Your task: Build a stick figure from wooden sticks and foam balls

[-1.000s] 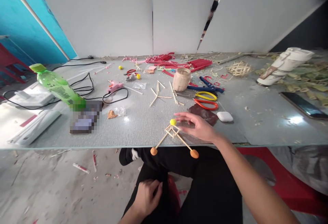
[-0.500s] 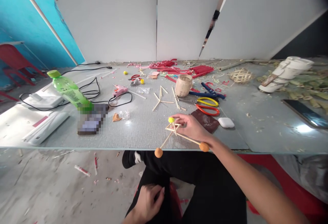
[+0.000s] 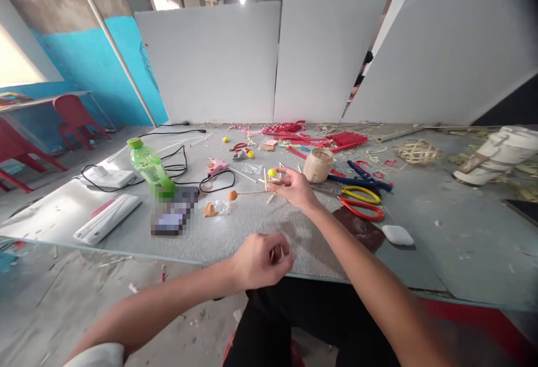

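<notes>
My right hand (image 3: 296,190) pinches a small stick figure between thumb and fingers, above the middle of the table. A yellow ball (image 3: 272,173) tops the figure. From it a thin stick (image 3: 252,192) reaches left to an orange ball (image 3: 232,195). The fingers hide part of the figure, and its second orange ball does not show. Loose sticks lie behind it, partly covered. Near the table's front edge is my left hand (image 3: 260,260), its fingers curled round a hollow with nothing visible inside. A bamboo cup (image 3: 318,166) stands just beyond my right hand.
Scissors with yellow and red handles (image 3: 362,201) and a white case (image 3: 397,235) lie right. Left are a green bottle (image 3: 149,165), a phone (image 3: 174,215), a pink glue gun (image 3: 217,166) and a black cable (image 3: 185,159). Red strips (image 3: 347,140) lie at the back.
My right hand has carried the stick figure away from the table edge, further over the table, and turned it. My left hand has risen from my lap to the front edge. The view has tilted up.
</notes>
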A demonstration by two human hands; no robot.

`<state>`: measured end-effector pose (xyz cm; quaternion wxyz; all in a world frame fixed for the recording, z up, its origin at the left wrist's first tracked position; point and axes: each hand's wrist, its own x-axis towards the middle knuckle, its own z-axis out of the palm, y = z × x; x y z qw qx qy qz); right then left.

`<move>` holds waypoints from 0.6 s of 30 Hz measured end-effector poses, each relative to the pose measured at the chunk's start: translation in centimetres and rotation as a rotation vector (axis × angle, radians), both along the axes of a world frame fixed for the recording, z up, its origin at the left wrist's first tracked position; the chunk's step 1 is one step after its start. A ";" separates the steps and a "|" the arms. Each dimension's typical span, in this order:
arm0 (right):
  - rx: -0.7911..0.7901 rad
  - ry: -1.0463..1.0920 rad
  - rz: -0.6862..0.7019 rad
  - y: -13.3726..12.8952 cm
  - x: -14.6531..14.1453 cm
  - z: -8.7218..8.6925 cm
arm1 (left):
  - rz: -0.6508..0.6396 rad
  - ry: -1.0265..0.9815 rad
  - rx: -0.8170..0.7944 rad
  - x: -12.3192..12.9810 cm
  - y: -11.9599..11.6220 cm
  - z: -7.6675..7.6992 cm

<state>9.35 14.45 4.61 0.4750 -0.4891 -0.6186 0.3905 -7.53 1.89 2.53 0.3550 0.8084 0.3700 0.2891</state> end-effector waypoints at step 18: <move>-0.034 0.123 0.025 1.1 1.7 -2.5 | 0.216 -0.024 -0.023 -4.9 10.7 0.1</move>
